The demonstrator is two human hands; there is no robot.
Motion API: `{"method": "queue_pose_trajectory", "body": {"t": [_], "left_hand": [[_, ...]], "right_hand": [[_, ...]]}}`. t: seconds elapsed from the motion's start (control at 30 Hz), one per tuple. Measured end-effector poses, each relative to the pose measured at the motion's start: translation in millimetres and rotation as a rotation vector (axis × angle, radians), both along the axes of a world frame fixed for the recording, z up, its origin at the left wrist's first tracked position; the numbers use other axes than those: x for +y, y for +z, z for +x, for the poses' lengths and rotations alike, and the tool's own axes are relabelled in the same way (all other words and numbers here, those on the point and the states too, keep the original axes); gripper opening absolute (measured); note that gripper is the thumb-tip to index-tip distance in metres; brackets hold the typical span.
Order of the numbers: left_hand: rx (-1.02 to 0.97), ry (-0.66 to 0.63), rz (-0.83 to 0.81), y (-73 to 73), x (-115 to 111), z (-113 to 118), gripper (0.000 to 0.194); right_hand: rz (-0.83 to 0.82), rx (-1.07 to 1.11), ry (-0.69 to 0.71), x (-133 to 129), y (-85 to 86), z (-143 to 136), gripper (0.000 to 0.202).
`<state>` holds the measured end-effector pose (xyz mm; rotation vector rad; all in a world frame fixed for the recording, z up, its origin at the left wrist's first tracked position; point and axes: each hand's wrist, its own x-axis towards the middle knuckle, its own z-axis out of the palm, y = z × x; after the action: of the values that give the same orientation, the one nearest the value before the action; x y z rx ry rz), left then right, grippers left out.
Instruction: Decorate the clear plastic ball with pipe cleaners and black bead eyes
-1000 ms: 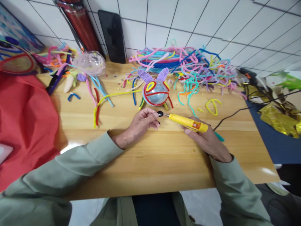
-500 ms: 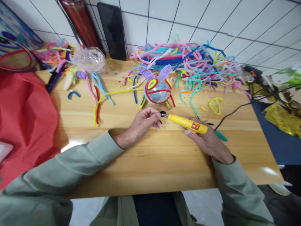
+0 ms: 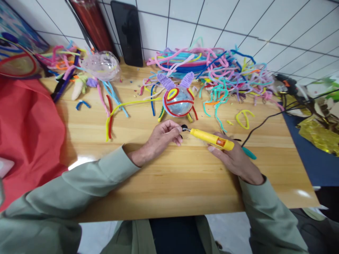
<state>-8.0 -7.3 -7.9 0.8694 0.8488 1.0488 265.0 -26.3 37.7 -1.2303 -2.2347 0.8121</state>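
My left hand [image 3: 168,133] is closed, thumb and fingertips pinching a small black piece [image 3: 184,127]. In my right hand [image 3: 233,153] lies a yellow stick-shaped tool [image 3: 208,137] with an orange window and a slim metal tip. That tip meets the black piece; whether it presses into it is too small to tell. Just beyond my hands stands a clear ball figure [image 3: 180,102] trimmed with red and yellow pipe cleaners, with two purple ears on top. A teal piece [image 3: 249,153], perhaps a handle, shows beside my right hand.
A heap of coloured pipe cleaners [image 3: 212,68] lies along the tiled wall. Left of it are a black phone [image 3: 128,35], a red flask [image 3: 94,28], a clear lumpy ball [image 3: 100,66] and red cloth [image 3: 29,127]. A black cable [image 3: 262,122] crosses the table's right side, near gold foil [image 3: 320,134].
My hands keep the same hold on the black piece and the yellow tool. The view has shifted very slightly.
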Motion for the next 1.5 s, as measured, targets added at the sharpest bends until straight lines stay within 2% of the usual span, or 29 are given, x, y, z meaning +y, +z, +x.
{"method": "queue_pose_trajectory", "body": {"t": [0.7,1.07,1.5], "left_hand": [[-0.003,-0.018,-0.004,0.6,0.3,-0.5,0.035],[-0.014,-0.022,-0.009,1.9,0.9,-0.9,0.036],[-0.022,-0.026,-0.004,2.3,0.3,0.0,0.034]], "right_hand": [[-0.020,-0.051,-0.017,-0.8,1.8,0.5,0.030],[-0.028,-0.033,-0.031,-1.5,-2.5,2.5,0.029],[-0.049,-0.040,-0.047,-2.3,0.5,0.9,0.032]]}}
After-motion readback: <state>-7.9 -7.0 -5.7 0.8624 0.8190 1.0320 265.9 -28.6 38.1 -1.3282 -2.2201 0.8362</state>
